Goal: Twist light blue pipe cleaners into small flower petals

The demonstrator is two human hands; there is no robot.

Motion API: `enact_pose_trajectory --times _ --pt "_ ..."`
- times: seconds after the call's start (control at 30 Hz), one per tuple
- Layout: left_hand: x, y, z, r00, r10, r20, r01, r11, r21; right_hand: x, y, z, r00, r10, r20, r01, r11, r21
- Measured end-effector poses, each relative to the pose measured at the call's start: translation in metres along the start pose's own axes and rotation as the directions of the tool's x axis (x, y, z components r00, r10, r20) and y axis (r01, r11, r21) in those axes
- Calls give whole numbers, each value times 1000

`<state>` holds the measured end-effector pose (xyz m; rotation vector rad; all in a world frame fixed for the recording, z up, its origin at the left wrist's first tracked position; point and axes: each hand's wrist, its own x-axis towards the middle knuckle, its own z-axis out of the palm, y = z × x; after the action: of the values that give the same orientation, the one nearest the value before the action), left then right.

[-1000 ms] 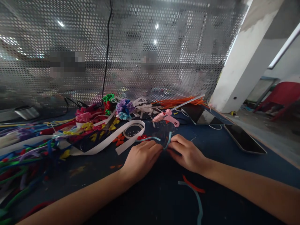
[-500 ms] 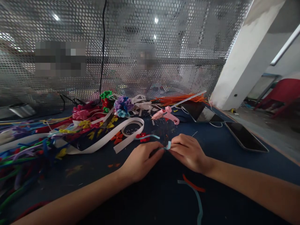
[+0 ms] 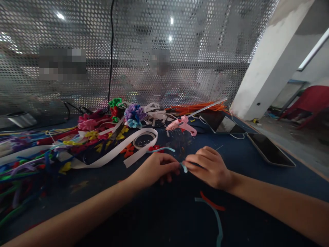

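Between my hands is a bent light-blue pipe cleaner (image 3: 184, 167), held above the dark table. My left hand (image 3: 155, 168) pinches one end between thumb and fingertips. The fingers of my right hand (image 3: 207, 167) are closed at its other side, gripping the bend. Below them on the table lie a longer blue pipe cleaner (image 3: 217, 219) and a short orange-red pipe cleaner piece (image 3: 212, 202). Just beyond my left hand another light-blue pipe cleaner (image 3: 164, 149) rests by a red flower (image 3: 154, 148).
A pink glue gun (image 3: 181, 125) with a long glue stick stands behind my hands. White ribbon (image 3: 108, 159), pipe cleaners (image 3: 17, 188) and fuzzy flowers (image 3: 135, 115) crowd the left. At right lie a phone (image 3: 271, 149) and a tablet (image 3: 221, 123). Perforated metal (image 3: 195, 68) rises behind.
The small blue bend between my hands has turned from pointing up to pointing down. My left fingers have shifted, with the lower ones now showing beneath the thumb.
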<state>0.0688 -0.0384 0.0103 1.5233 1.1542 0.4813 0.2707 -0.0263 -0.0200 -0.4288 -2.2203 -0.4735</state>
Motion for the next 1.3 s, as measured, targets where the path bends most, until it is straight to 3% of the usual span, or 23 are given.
enact_pose_trajectory --times 0.1,0.27,0.6,1.3 --pt "2 0 -5 991 -89 105 106 979 -174 -2 1 -2 998 -46 37 47 999 -28" --pt "3 -4 -8 984 -71 164 127 925 -358 -1 2 -3 999 -37 35 39 997 -63" --pt "-2 2 -1 993 93 -66 -94 996 -4 0 2 -5 999 -20 37 21 999 -35" --pt "-5 2 4 977 146 -154 -135 988 78 3 0 -7 999 -49 18 50 998 -34"
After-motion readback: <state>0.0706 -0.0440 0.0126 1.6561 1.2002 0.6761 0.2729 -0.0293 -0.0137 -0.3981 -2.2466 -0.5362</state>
